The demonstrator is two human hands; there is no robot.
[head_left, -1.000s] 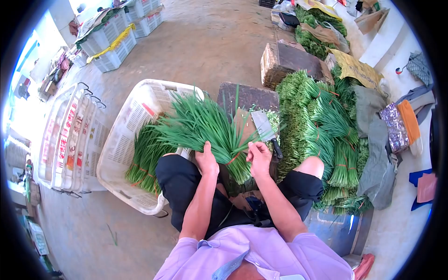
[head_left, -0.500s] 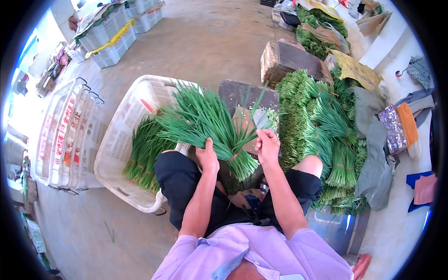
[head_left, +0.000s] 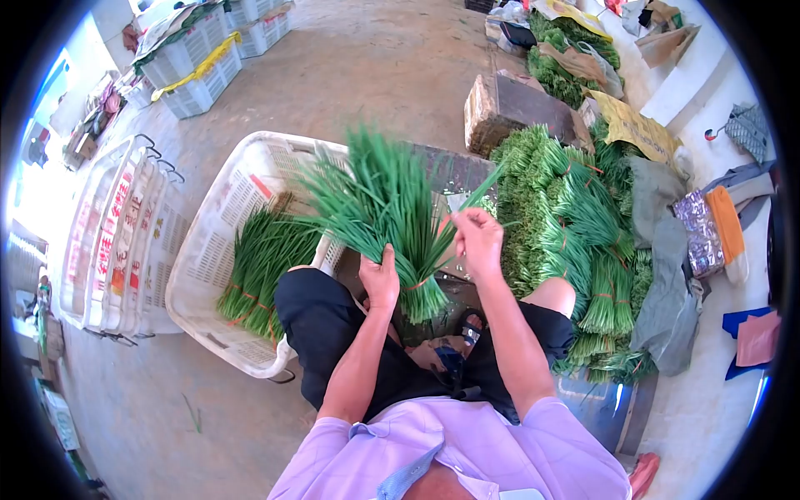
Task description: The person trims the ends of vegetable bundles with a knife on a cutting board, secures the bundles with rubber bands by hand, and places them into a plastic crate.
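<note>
A bundle of green chives (head_left: 375, 204), tied with a reddish band near its pale cut ends, is in front of me over my lap. My left hand (head_left: 380, 279) is wrapped round its lower left side, just above the band, and the leaf tips fan up and away. At the bundle's right side my right hand (head_left: 480, 243) is pinched on a few long chive leaves (head_left: 473, 198) that stick out from the rest. Left of my knee, a white plastic crate (head_left: 196, 271) contains several tied chive bundles (head_left: 260, 271).
To my right is a large pile of chives (head_left: 533, 196), with tied bundles (head_left: 610, 296) beside it. A dark low box (head_left: 454, 167) stands ahead, and a worn box (head_left: 521, 112) farther off. Stacked white crates (head_left: 117, 242) stand at far left. Grey cloth (head_left: 667, 292) lies at the pile's right edge.
The chive bundle has turned more upright, its leaf tips swinging up and to the right. My right hand has shifted slightly, still pinching at the bundle's right side.
</note>
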